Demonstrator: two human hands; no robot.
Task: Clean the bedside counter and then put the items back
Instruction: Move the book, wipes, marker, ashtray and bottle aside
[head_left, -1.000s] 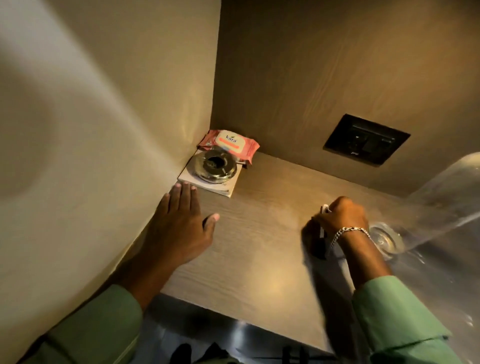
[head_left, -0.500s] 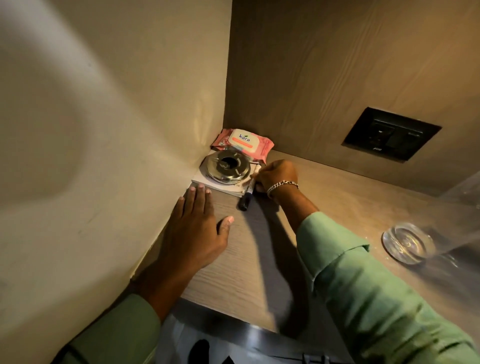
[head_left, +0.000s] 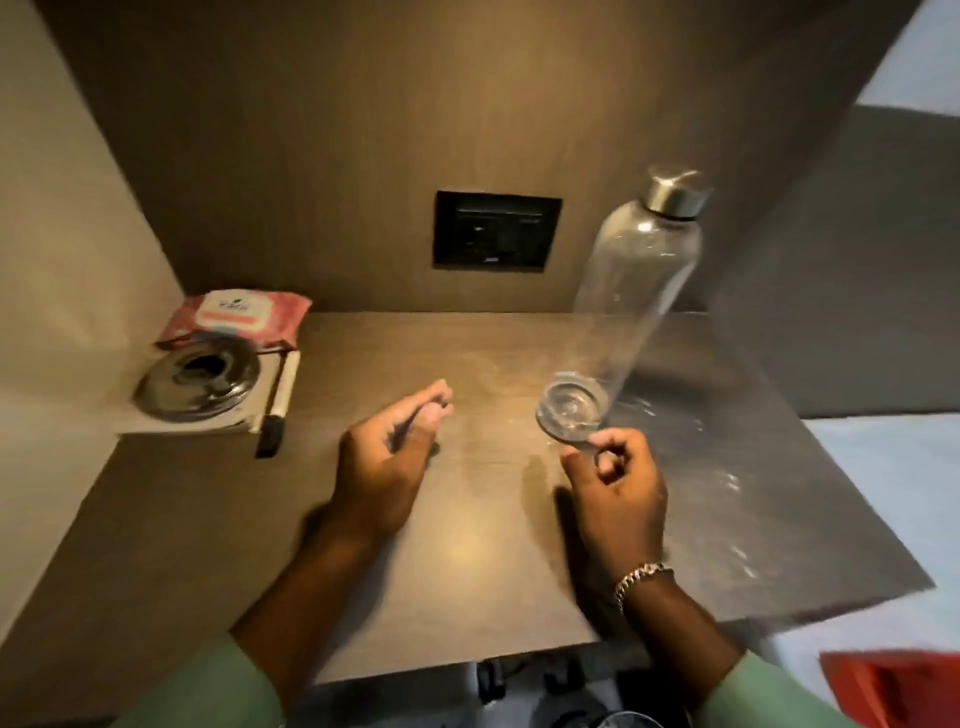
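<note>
Wood-grain bedside counter (head_left: 208, 519) set in an alcove, black socket plate (head_left: 497, 230) on the back wall. Clear bottle (head_left: 631, 306) with steel cap stands near the right edge, looks empty. Back left corner: pink wipes pack (head_left: 236, 318), label too blurred to read; in front of it a round metal ashtray (head_left: 200, 378) on a white booklet (head_left: 249, 415), contents not discernible. Black-capped marker (head_left: 278, 402) lies along the booklet's right side. Left hand (head_left: 387, 467) hovers mid-counter, fingers together, holding nothing. Right hand (head_left: 615, 493) loosely curled, empty, just beside the bottle base.
</note>
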